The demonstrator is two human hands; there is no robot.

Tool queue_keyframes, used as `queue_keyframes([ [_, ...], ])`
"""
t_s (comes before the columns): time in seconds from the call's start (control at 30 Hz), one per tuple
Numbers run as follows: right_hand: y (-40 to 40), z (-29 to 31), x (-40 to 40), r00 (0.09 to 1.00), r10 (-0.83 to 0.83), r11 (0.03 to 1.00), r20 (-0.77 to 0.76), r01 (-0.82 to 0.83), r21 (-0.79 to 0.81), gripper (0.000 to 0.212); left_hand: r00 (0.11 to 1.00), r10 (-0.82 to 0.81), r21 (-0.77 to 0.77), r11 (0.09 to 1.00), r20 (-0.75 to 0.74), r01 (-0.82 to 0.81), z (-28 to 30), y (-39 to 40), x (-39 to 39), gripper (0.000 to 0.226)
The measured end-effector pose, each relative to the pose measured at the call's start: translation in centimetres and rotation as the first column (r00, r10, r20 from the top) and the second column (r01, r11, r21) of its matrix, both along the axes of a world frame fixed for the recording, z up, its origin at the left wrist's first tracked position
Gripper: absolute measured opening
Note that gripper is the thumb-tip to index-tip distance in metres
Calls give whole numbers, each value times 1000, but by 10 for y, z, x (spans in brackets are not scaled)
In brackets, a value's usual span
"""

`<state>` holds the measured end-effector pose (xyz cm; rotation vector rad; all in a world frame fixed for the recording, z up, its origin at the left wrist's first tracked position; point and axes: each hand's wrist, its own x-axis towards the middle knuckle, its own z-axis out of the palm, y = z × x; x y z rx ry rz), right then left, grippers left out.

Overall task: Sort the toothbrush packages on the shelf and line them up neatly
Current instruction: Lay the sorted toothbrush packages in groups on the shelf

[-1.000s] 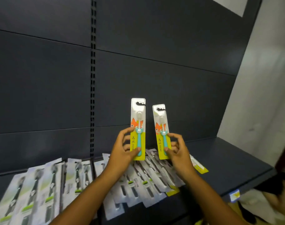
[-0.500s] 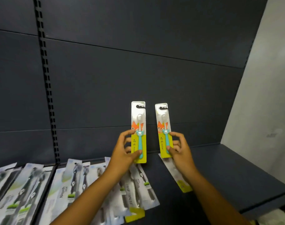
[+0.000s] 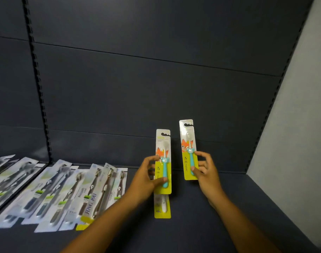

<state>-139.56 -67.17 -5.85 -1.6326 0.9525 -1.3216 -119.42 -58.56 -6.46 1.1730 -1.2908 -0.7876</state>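
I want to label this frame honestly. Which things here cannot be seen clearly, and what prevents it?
- Head view: yellow package lying on the shelf: its upper part is covered by the package in the left hand.
- Head view: small print on both held packages, including the one in the right hand, is too small to read.
- Head view: grey packages at far left are blurred and cut by the frame edge.
- Left hand: fingers behind the card are hidden.

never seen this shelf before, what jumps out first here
Two yellow fox-print toothbrush packages stand out mid-frame against the dark shelf back panel, held upright: one in the left hand, one in the right hand. A similar yellow package lies flat below the left one, and grey toothbrush packages overlap at lower left.
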Motion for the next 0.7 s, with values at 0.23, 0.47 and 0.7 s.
queue_keyframes([
  [0.23,3,3,-27,999,-40,999,37,40,3,44,980,-59,174,984,189,26,-21,-17,-33,59],
  [0.47,13,-8,-57,997,-79,997,17,79,22,43,866,-194,312,949,460,47,-46,-27,-69,59],
  [0.7,5,-9,-76,999,-44,998,-17,45,37,42,465,-261,351,929,846,-117,-34,-37,-88,54],
])
